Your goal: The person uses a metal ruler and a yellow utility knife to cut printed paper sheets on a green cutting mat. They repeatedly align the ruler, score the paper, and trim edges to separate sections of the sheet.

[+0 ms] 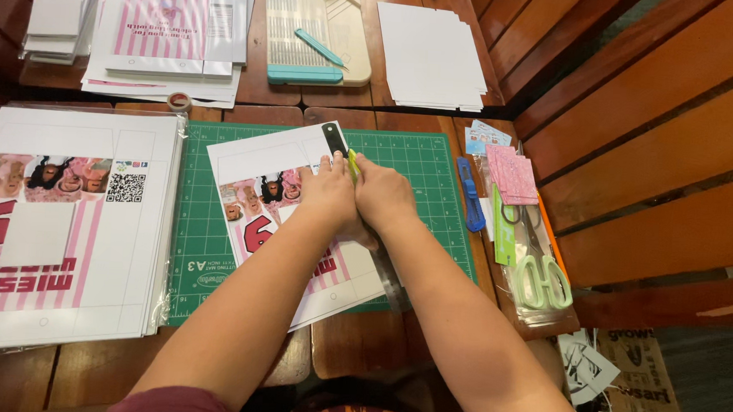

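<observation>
Hands first, both mine, side by side on the printed sheet, which lies on the green cutting mat. Left hand: flat, fingers together, pressing down on a dark ruler whose top end shows just beyond my fingertips. Right hand: closed around a yellow-green knife, its tip showing between the two hands; the grip itself is hidden under the knuckles. Ruler's long axis runs away from me, slightly tilted, with its lower end reappearing below my wrists; the knife sits right against its right edge, so the right hand is nearer the cut line. Right of the mat: blue cutter, pink paper pieces, pale green scissors. Left of the mat: stack of printed sheets. Beyond the mat: roll of tape, scoring board, white card stack.
</observation>
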